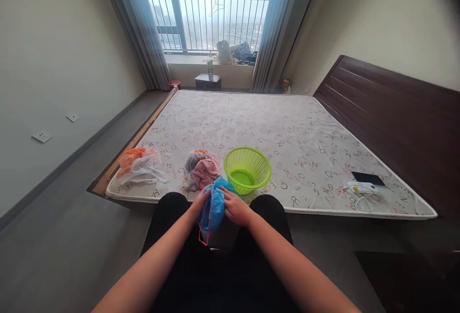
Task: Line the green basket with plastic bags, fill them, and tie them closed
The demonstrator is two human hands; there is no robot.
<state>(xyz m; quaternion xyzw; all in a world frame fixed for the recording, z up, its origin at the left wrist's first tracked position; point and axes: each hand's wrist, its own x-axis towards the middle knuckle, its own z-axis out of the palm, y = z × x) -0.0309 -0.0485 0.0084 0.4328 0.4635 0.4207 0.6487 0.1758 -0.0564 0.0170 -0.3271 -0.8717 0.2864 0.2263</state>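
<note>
My left hand (199, 205) and my right hand (235, 207) both grip a crumpled blue plastic bag (214, 206) above my lap, with a red cord or strip (203, 238) hanging below it. Just beyond the hands, a pink cloth (206, 170) lies in a clear plastic bag on the lettered mattress (230, 121). To its right stands a lime-green plastic basket (247, 169), tilted. A white bag and an orange bag (138, 164) lie further left.
A black phone (370, 179) and a white cable (361, 192) lie on the mattress at right, beside a dark wooden headboard (388, 121). Beyond the mattress are a small dark cabinet (208, 81), a windowsill with bags (233, 52), and a balcony railing (208, 23).
</note>
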